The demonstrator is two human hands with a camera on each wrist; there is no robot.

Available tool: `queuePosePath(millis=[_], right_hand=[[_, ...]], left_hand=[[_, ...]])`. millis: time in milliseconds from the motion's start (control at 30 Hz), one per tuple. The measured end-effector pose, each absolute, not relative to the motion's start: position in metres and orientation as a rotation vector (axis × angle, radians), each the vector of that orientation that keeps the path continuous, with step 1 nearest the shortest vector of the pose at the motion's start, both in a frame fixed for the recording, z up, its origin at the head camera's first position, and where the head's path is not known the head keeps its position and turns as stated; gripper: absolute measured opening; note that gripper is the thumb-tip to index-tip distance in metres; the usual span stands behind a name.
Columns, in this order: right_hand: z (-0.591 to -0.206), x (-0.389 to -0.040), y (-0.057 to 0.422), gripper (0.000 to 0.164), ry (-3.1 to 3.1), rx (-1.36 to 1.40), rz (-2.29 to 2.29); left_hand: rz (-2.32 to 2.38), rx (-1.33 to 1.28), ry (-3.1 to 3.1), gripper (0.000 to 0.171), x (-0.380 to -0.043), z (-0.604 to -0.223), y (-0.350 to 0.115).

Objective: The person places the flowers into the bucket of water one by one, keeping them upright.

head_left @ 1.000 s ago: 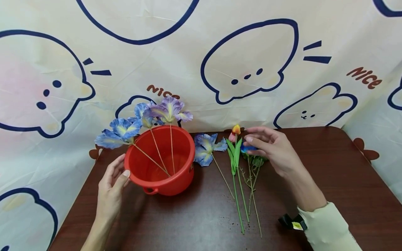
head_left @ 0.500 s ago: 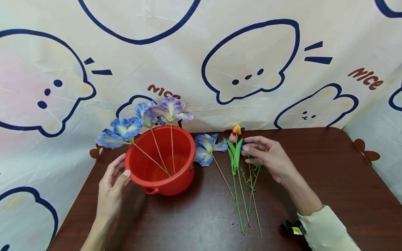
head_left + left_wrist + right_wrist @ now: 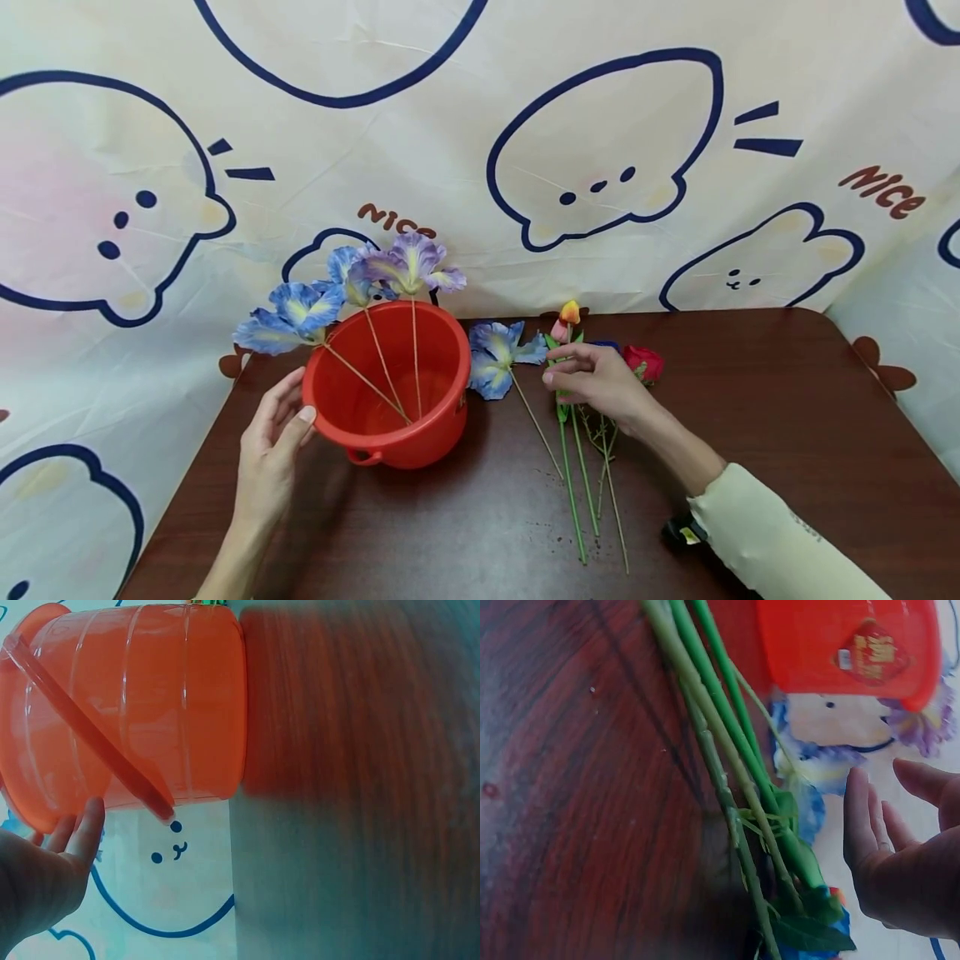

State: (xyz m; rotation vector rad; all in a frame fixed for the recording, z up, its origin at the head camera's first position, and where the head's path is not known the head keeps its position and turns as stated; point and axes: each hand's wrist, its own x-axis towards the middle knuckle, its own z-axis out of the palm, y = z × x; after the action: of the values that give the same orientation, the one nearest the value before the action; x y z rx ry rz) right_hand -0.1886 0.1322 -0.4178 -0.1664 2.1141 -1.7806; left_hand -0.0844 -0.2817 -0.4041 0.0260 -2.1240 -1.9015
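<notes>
My left hand [image 3: 273, 450] holds the red plastic bucket [image 3: 420, 442] at its left side, thumb tip on the rim and fingers against the outer wall. In the left wrist view the same bucket [image 3: 161, 705] stands on the table, its handle hanging down. Three iris flowers, blue and purple, lean in it. My right hand [image 3: 600, 383] hovers over the stems with nothing between its fingers, which point toward a loose blue iris [image 3: 495, 358]. Beneath it lie an orange-yellow tulip [image 3: 570, 312] and a pink tulip [image 3: 558, 331], partly hidden, and a red rose [image 3: 643, 364] beside a blue flower [image 3: 606, 343].
The brown wooden table [image 3: 787, 433] carries all of this. Several flower stems [image 3: 712, 705] lie side by side toward the near edge, with crumbs close by. A cartoon-printed cloth [image 3: 600, 108] hangs behind the table.
My right hand has moved left, from above the blue flower to above the tulip leaves, uncovering the red rose. My left hand and the bucket have kept their places.
</notes>
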Motion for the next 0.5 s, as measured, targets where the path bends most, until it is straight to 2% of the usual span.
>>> queuePosePath(millis=[500], right_hand=[[-0.432,-0.204,0.098,0.044,2.16,-0.151,-1.669]], left_hand=[[-1.909,0.035,-2.12,0.051,-0.084,-0.404,-0.282]])
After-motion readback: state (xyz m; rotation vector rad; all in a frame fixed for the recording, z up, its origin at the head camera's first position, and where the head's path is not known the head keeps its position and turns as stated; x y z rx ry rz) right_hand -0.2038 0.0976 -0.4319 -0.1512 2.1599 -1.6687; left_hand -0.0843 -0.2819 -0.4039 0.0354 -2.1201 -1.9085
